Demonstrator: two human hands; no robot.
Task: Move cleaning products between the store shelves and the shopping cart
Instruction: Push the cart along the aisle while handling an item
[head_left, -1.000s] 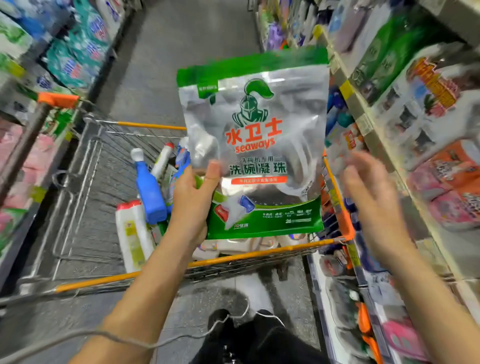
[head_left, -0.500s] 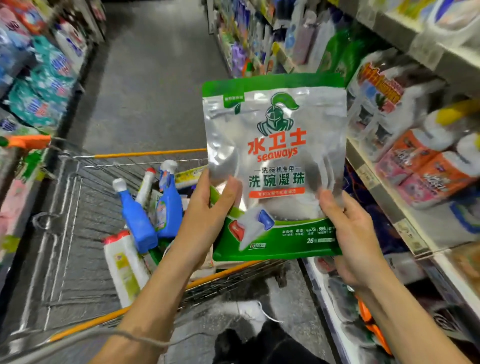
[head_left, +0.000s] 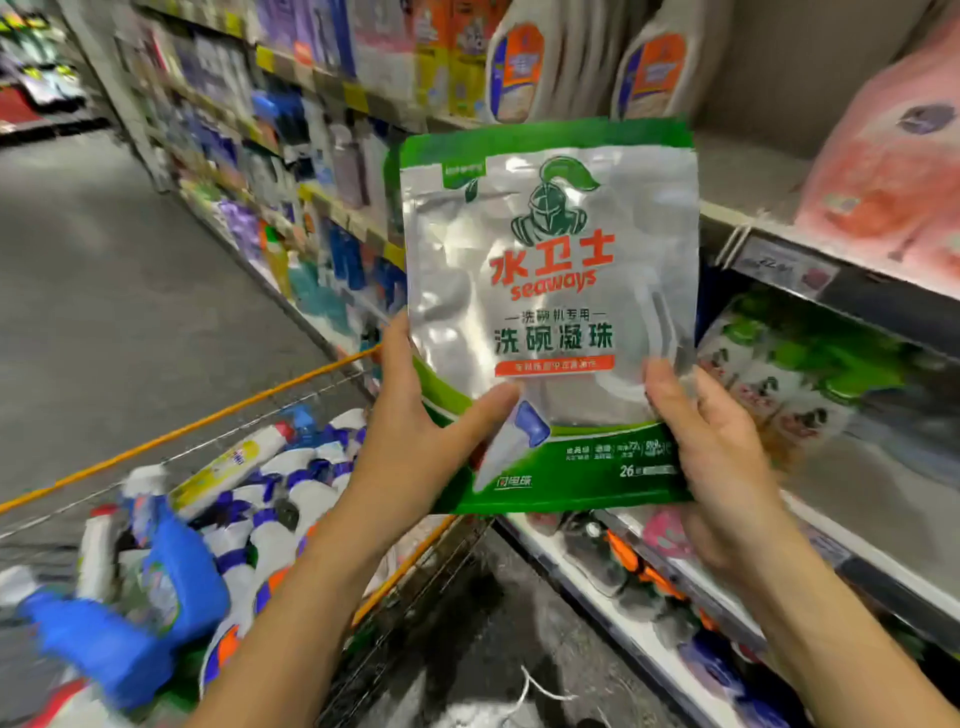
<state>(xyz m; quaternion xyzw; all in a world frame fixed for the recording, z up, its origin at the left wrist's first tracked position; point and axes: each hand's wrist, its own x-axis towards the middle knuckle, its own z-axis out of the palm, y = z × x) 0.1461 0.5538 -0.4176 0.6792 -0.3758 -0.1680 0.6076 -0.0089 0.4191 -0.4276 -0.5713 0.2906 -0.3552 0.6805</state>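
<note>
A silver and green pouch of dishwasher pods (head_left: 550, 291) is held upright in front of the store shelves (head_left: 769, 244) on the right. My left hand (head_left: 421, 441) grips its lower left corner, thumb across the front. My right hand (head_left: 711, 457) grips the lower right edge, thumb on the front. The shopping cart (head_left: 218, 421) with orange rims sits at the lower left, holding blue spray bottles (head_left: 156, 597) and several white bottles (head_left: 291, 483).
Shelves on the right carry pink packs (head_left: 883, 171), orange-labelled jugs (head_left: 519, 67) and green packs (head_left: 810, 374). A bare stretch of shelf (head_left: 748, 171) lies behind the pouch. The grey aisle floor (head_left: 130, 270) runs off to the upper left.
My right hand came in and took hold of the pouch's lower right edge. The pouch has moved from above the cart to in front of the right-hand shelves, and the view turned right.
</note>
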